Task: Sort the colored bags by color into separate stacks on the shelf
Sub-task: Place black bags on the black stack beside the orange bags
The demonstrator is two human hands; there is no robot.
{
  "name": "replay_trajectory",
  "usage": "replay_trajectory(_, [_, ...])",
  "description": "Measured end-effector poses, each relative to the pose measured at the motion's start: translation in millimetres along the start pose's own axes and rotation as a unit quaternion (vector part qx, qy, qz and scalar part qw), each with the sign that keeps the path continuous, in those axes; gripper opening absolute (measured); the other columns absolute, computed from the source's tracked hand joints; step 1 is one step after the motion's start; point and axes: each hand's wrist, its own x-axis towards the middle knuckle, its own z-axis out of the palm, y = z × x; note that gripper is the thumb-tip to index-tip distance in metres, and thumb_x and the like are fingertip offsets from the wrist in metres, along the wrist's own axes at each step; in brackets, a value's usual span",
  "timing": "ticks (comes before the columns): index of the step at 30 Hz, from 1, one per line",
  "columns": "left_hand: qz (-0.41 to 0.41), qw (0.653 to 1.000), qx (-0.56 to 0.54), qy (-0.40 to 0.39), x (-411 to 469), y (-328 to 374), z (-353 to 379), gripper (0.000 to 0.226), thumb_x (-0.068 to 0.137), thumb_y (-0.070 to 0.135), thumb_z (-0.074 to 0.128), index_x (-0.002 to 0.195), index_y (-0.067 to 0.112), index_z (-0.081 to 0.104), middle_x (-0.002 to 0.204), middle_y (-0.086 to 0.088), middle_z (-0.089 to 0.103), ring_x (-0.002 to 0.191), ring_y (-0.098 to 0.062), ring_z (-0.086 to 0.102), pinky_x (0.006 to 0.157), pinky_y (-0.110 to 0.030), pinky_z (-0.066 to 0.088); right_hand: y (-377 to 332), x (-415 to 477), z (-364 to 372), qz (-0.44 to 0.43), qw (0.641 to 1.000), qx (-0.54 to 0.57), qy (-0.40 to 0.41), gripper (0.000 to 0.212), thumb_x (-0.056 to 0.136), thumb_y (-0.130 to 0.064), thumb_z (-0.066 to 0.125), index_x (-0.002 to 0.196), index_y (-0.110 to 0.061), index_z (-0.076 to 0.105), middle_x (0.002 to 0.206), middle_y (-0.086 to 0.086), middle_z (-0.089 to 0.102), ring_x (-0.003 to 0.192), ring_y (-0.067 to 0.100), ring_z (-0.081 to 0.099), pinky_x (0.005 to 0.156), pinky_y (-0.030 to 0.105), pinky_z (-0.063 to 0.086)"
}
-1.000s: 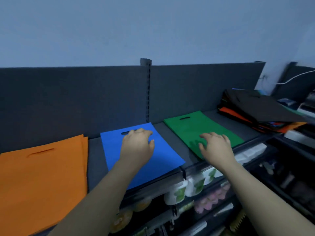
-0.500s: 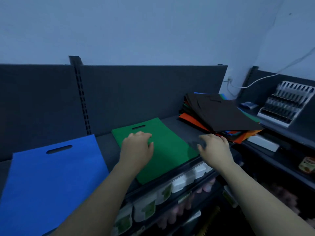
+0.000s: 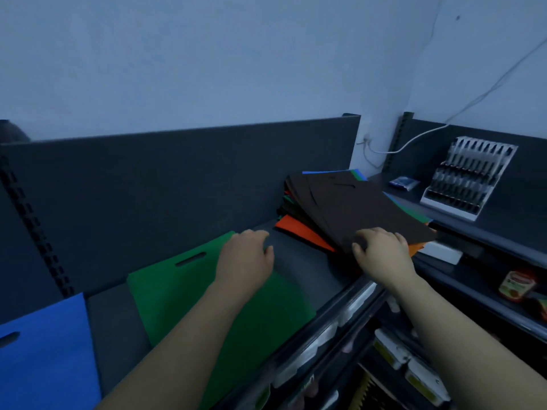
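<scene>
A green bag [image 3: 183, 297] lies flat on the dark shelf [image 3: 307, 267], and a blue bag [image 3: 44, 356] lies at the lower left. At the right end sits a mixed pile topped by a black bag [image 3: 355, 208], with orange [image 3: 299, 230], green and blue edges showing under it. My left hand [image 3: 245, 257] is over the green bag's upper right corner, fingers loosely curled and holding nothing. My right hand [image 3: 381, 254] has its fingertips on the near edge of the black bag, thumb beside that edge.
A dark back panel [image 3: 177, 187] runs behind the shelf. To the right stand a white display rack [image 3: 467, 179] and a small blue packet [image 3: 404, 183], with a white cable [image 3: 414, 140] on the wall. Lower shelves hold packaged goods [image 3: 516, 287].
My view has swung right, so the orange bag has left the view and the blue bag is at the edge. Both hands moved right; the right hand came off the green bag and reached the pile.
</scene>
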Motion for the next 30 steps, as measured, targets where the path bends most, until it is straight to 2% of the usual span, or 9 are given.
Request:
replay_trajectory(4, [-0.029,0.998,-0.052,-0.021,29,21,26,0.027,0.091,0.029,0.051,0.106,0.011,0.064,0.101,-0.005,0.066,0.096,-0.023,0.061,0.081,-0.036,0.050,24,39,9,0.016,1.000,-0.001,-0.013,0.025,0.092,-0.031,0.042,0.094,-0.019,0.064,0.106,0.004,0.062,0.100,0.026,0.058,0.098,0.041,0.033])
replay_trajectory(9, [-0.067,0.991,-0.111,-0.033,61,49,65,0.022,0.091,0.030,0.050,0.095,0.012,0.063,0.087,0.000,0.067,0.084,-0.020,0.062,0.076,-0.037,0.052,58,86,18,0.017,0.998,-0.005,-0.066,0.030,0.096,-0.035,0.039,0.108,-0.019,0.061,0.119,0.008,0.059,0.111,0.030,0.055,0.107,0.045,0.029])
replay_trajectory(13, [-0.102,0.983,-0.144,-0.044,84,68,92,0.025,0.093,0.033,0.051,0.099,0.011,0.060,0.092,-0.002,0.067,0.087,-0.021,0.062,0.074,-0.029,0.046,83,118,27,0.006,0.992,-0.005,-0.125,0.037,0.097,-0.043,0.039,0.124,-0.025,0.057,0.131,0.007,0.053,0.120,0.030,0.051,0.109,0.046,0.028])
replay_trajectory(17, [-0.149,0.966,-0.195,-0.078,100,84,112,0.020,0.095,0.036,0.051,0.080,0.023,0.046,0.089,-0.002,0.065,0.083,-0.017,0.059,0.070,-0.027,0.043,93,129,39,-0.048,0.988,0.015,-0.144,0.035,0.095,-0.041,0.046,0.125,-0.027,0.057,0.129,0.006,0.052,0.119,0.028,0.052,0.104,0.039,0.037])
replay_trajectory(19, [-0.179,0.947,-0.253,-0.085,105,90,119,0.014,0.095,0.033,0.053,0.096,0.020,0.051,0.098,-0.001,0.062,0.088,-0.014,0.056,0.074,-0.024,0.041,92,129,41,-0.092,0.987,0.025,-0.127,0.031,0.095,-0.038,0.047,0.122,-0.030,0.059,0.125,0.002,0.053,0.116,0.025,0.053,0.101,0.037,0.039])
replay_trajectory(21, [-0.201,0.927,-0.307,-0.078,107,94,125,0.028,0.094,0.028,0.057,0.118,0.013,0.057,0.114,-0.001,0.062,0.101,-0.016,0.057,0.080,-0.021,0.040,91,131,41,-0.137,0.980,0.054,-0.136,0.028,0.096,-0.033,0.046,0.118,-0.032,0.062,0.124,-0.003,0.054,0.114,0.021,0.054,0.101,0.036,0.040])
replay_trajectory(23, [-0.225,0.914,-0.333,-0.055,109,95,130,0.031,0.090,0.021,0.063,0.119,0.012,0.057,0.120,-0.001,0.062,0.106,-0.018,0.058,0.083,-0.023,0.044,90,134,37,-0.167,0.969,0.088,-0.161,0.028,0.097,-0.028,0.046,0.118,-0.029,0.064,0.127,-0.006,0.055,0.115,0.018,0.054,0.101,0.034,0.041])
replay_trajectory(27, [-0.265,0.905,-0.333,-0.020,109,91,127,0.016,0.087,0.014,0.064,0.099,0.015,0.054,0.099,0.001,0.062,0.094,-0.015,0.059,0.067,-0.023,0.046,110,151,36,-0.093,0.982,0.100,-0.134,0.041,0.093,-0.034,0.053,0.132,-0.020,0.054,0.136,0.002,0.053,0.123,0.024,0.051,0.102,0.038,0.042])
replay_trajectory(30, [-0.269,0.903,-0.335,0.005,108,87,124,0.014,0.088,0.012,0.060,0.100,0.012,0.052,0.090,0.005,0.058,0.084,-0.012,0.057,0.055,-0.019,0.039,121,157,40,-0.015,0.984,0.079,-0.156,0.049,0.092,-0.040,0.052,0.132,-0.012,0.047,0.131,0.011,0.055,0.117,0.030,0.053,0.098,0.042,0.045])
